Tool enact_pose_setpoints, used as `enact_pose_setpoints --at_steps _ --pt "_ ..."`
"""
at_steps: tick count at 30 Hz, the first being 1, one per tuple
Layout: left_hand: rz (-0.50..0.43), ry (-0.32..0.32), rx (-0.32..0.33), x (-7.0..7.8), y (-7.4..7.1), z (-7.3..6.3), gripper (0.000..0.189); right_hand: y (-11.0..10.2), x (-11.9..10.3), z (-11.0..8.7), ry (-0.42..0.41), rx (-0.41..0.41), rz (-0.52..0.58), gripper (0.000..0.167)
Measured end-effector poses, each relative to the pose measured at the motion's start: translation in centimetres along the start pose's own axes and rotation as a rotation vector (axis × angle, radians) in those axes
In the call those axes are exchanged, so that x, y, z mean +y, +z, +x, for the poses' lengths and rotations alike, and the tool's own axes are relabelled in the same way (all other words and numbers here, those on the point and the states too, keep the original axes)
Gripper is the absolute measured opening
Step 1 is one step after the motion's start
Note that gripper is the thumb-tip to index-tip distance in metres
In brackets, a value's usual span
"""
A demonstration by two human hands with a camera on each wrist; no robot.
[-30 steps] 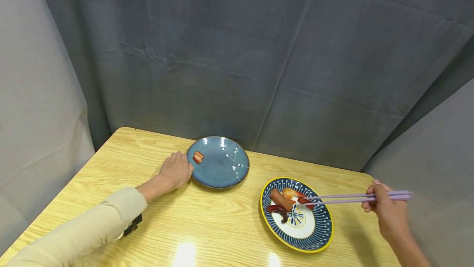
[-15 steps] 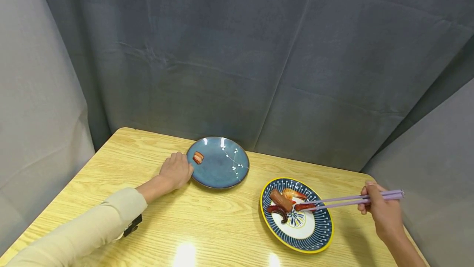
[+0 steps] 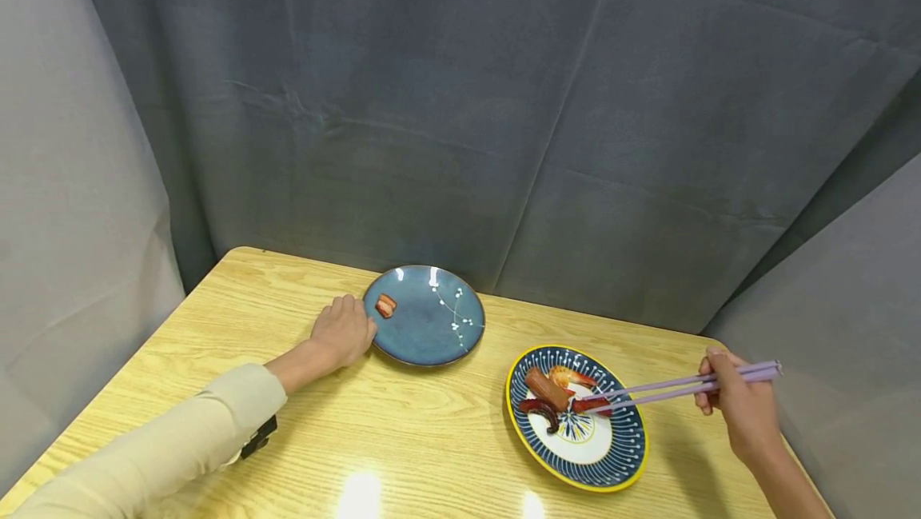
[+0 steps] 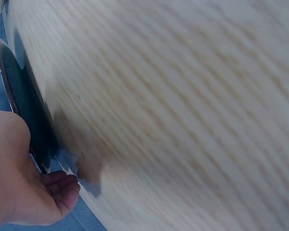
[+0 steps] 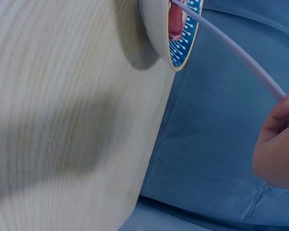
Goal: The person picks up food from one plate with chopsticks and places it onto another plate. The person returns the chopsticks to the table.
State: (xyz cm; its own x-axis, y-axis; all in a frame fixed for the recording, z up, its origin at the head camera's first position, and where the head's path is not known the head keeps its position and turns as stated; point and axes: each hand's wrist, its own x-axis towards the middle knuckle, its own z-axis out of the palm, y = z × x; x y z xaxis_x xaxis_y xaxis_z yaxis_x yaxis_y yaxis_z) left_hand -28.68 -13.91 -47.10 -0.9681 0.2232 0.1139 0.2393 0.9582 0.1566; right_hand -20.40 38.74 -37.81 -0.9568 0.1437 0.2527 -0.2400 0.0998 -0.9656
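Note:
My left hand point(image 3: 344, 331) is at the left rim of a blue plate point(image 3: 424, 343) with white blossoms, its thumb and curled fingers about the rim. On that plate lies a small piece of pork belly point(image 3: 385, 306). My right hand point(image 3: 741, 403) holds a pair of lilac chopsticks point(image 3: 691, 388). Their tips are at a dark red piece of food point(image 3: 592, 406) on the yellow-rimmed patterned plate point(image 3: 626, 455); whether they pinch it I cannot tell. Beside it lie a shrimp point(image 3: 571, 377), a brown sausage-like piece point(image 3: 545, 389) and a dark curled tentacle point(image 3: 541, 413).
Both plates stand on a light wood table point(image 3: 432, 439), the blue one near its back edge. A dark grey curtain point(image 3: 460, 119) hangs behind, with pale cloth point(image 3: 65, 143) at the left side.
The right hand has shifted slightly left, and the chopstick tips have changed position around the dark red piece. That piece looks slightly turned. My left hand has stayed at the blue plate.

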Motion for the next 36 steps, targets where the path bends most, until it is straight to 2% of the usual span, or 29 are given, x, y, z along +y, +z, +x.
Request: enact_pose_setpoints --at_steps 9,18,23,29,36 --pt "0.001 -0.010 -0.016 0.1 -0.2 0.0 0.032 0.1 -0.7 0.3 -0.007 -0.033 -0.001 0.038" --pt "0.007 -0.002 -0.026 0.2 -0.3 0.0 0.033 1.4 -1.8 0.6 -0.043 -0.071 -0.007 0.038" --pt "0.002 -0.004 -0.029 0.2 -0.4 -0.1 0.033 2.7 -2.4 0.9 -0.068 -0.069 0.010 0.037" --pt "0.003 0.000 -0.029 0.1 -0.4 -0.2 0.033 4.8 -2.8 1.1 -0.089 -0.082 -0.041 0.038" --pt "0.015 0.009 -0.017 0.0 -0.3 0.0 0.032 6.9 -3.5 1.5 -0.110 -0.082 -0.041 0.039"
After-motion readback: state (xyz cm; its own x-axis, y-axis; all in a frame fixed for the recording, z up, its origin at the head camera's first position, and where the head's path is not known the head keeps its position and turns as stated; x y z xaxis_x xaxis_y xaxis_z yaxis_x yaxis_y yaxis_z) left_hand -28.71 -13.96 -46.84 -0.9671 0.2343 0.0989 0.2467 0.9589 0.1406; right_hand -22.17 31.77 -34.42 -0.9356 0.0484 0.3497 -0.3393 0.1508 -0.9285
